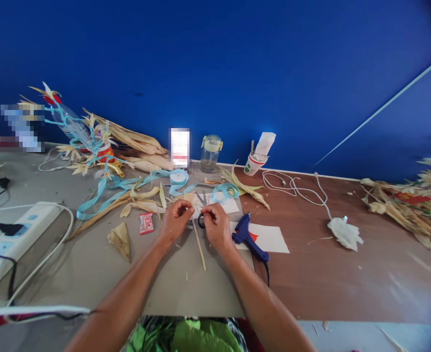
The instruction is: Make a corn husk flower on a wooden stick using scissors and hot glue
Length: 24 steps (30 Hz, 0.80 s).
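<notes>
Head: two hands | left hand [175,221] pinches one pale strip [199,242], slanting toward the body above the table [193,298] | right hand [217,227] curled, cannot tell on what; scissors ring [199,223] just beside | one glue gun [242,233] close right, one red packet [146,223] left | behind: one jar [210,156], one cup [254,165]

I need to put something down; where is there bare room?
Widest: the brown tabletop, right of the glue gun, in front of the crumpled white bundle, bar some specks. A smaller gray patch lies between the power strip and folded husk. Beyond the left hand and right hand, blue ribbon and dry husks crowd the table.
</notes>
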Motion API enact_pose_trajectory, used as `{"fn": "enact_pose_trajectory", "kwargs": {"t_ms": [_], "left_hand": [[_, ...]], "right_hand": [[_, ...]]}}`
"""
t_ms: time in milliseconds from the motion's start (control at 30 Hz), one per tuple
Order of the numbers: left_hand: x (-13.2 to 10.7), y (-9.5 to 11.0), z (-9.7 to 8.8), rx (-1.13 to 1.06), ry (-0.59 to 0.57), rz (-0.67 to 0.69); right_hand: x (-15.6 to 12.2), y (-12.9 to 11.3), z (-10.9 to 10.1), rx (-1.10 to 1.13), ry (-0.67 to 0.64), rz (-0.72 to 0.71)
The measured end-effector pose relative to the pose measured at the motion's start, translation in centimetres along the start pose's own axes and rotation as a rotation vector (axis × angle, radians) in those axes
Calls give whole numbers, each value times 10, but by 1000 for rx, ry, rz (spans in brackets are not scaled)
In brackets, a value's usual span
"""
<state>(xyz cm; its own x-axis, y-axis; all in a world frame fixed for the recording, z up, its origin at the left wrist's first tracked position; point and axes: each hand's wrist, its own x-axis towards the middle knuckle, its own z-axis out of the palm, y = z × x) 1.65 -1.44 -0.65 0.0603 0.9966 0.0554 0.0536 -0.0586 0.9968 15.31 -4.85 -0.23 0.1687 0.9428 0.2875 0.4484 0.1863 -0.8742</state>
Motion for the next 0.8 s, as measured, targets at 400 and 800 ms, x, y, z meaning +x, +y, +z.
{"fn": "enact_pose_trajectory", "kwargs": {"t_ms": [400,800], "left_hand": [[1,-1,2,-65,-2,-35],[-2,0,3,-280,-39,-121]], "right_hand": [[1,1,3,79,-111,134],[-3,4,9,94,-118,33]]}}
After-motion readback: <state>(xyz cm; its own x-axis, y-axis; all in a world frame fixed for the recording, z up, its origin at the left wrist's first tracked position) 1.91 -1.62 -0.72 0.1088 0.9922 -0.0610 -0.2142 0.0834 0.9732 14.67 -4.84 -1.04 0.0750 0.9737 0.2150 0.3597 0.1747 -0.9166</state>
